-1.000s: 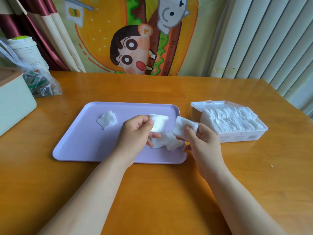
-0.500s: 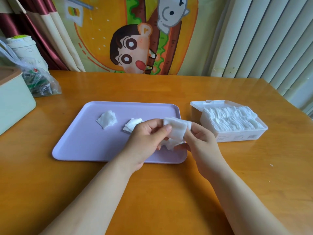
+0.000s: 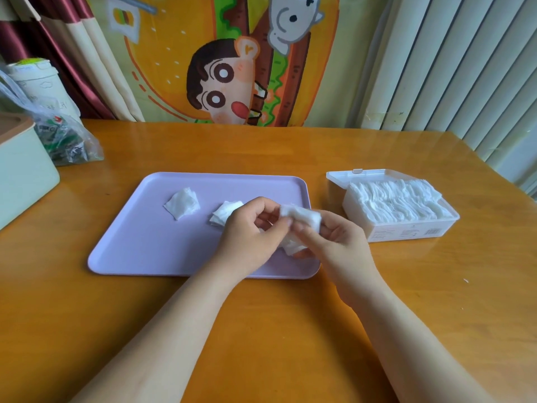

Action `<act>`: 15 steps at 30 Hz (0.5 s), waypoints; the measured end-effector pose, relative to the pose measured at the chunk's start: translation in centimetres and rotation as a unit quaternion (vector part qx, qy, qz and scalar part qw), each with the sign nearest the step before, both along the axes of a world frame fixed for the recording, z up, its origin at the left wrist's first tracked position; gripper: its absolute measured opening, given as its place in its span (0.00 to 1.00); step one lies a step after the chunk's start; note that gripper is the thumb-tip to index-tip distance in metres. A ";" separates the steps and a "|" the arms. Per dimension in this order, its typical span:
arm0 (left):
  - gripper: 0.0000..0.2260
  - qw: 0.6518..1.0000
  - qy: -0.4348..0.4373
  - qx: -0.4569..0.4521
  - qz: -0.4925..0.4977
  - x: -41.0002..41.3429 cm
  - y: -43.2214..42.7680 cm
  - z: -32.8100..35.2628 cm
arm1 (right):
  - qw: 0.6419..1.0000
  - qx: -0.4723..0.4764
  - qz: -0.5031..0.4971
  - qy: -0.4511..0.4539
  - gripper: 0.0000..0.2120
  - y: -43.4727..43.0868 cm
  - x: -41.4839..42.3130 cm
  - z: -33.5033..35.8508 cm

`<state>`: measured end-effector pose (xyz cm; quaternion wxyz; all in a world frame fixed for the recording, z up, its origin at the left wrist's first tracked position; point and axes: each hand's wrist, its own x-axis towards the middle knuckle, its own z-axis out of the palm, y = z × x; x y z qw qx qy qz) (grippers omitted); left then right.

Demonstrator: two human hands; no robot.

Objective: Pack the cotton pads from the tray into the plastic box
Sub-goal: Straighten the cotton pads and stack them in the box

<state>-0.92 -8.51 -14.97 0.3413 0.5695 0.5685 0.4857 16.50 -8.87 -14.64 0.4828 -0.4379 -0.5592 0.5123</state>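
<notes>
- Head view: we see a lilac rectangular plastic tray lying on an orange-brown wooden table. Near its right side, not touching it, sits a shallow clear plastic box with its hinged lid tipped open behind.
- The plastic box is nearly full. Rows of white square cotton pads stand on edge in it, packed close and rising above the rim.
- On the tray we find a loose white cotton pad lying flat towards the left, and a small pile of pads near the middle, just beside the left hand.
- The left hand and the right hand meet over the tray's right part. Both pinch one bundle of white cotton pads between thumb and fingers, one hand at each end.
- More white pad shows under the hands; we cannot tell whether it lies on the tray or hangs from the bundle.
- At the table's left edge stands a pale green rectangular bin with a brown top, its contents hidden from us. Beside it a clear plastic bag holds green-printed packets, and behind that is a white cylindrical tub with a green lid.
- The plastic box has a small printed label on its front wall, too fine for us to read. The print on the packets and the tub is blurred as well.
</notes>
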 end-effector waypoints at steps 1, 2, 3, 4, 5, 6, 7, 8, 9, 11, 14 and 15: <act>0.07 0.997 0.079 0.013 -0.011 -0.7 0.0 -0.1 | 0.999 0.005 -0.049 -0.010 0.04 0.1 0.0 -0.3; 0.11 0.986 0.161 0.017 -0.024 -1.3 0.1 -0.3 | 0.996 0.010 -0.091 -0.017 0.03 0.3 0.1 -0.6; 0.13 0.973 0.226 0.016 -0.036 -1.8 0.1 -0.4 | 0.992 0.013 -0.122 -0.021 0.03 0.6 0.3 -0.8; 0.14 0.964 0.261 0.012 -0.046 -2.0 0.1 -0.6 | 0.989 0.017 -0.142 -0.025 0.04 0.8 0.5 -0.9; 0.14 0.959 0.277 0.014 -0.052 -2.1 0.1 -0.8 | 0.988 0.018 -0.153 -0.028 0.04 0.9 0.7 -0.9; 0.11 0.956 0.288 0.024 -0.054 -2.0 0.0 -1.0 | 0.987 0.019 -0.157 -0.029 0.04 1.0 0.8 -1.0; 0.09 0.951 0.303 0.040 -0.053 -1.9 0.0 -1.1 | 0.987 0.017 -0.154 -0.027 0.04 1.0 0.9 -1.0; 0.08 0.944 0.321 0.054 -0.049 -1.9 0.0 -1.3 | 0.988 0.016 -0.151 -0.025 0.05 1.0 0.9 -1.0; 0.08 0.938 0.338 0.066 -0.048 -1.9 0.1 -1.4 | 0.989 0.013 -0.148 -0.022 0.05 0.9 0.8 -1.0; 0.07 0.930 0.358 0.081 -0.029 -2.0 0.2 -1.6 | 0.990 0.004 -0.143 -0.017 0.05 0.9 0.7 -1.0; 0.07 0.931 0.346 0.108 0.034 -2.1 0.3 -1.6 | 0.990 -0.005 -0.140 -0.016 0.06 1.1 0.8 -1.1; 0.07 0.942 0.310 0.114 0.055 -2.0 0.3 -1.2 | 0.990 -0.004 -0.137 -0.016 0.08 1.1 0.9 -1.2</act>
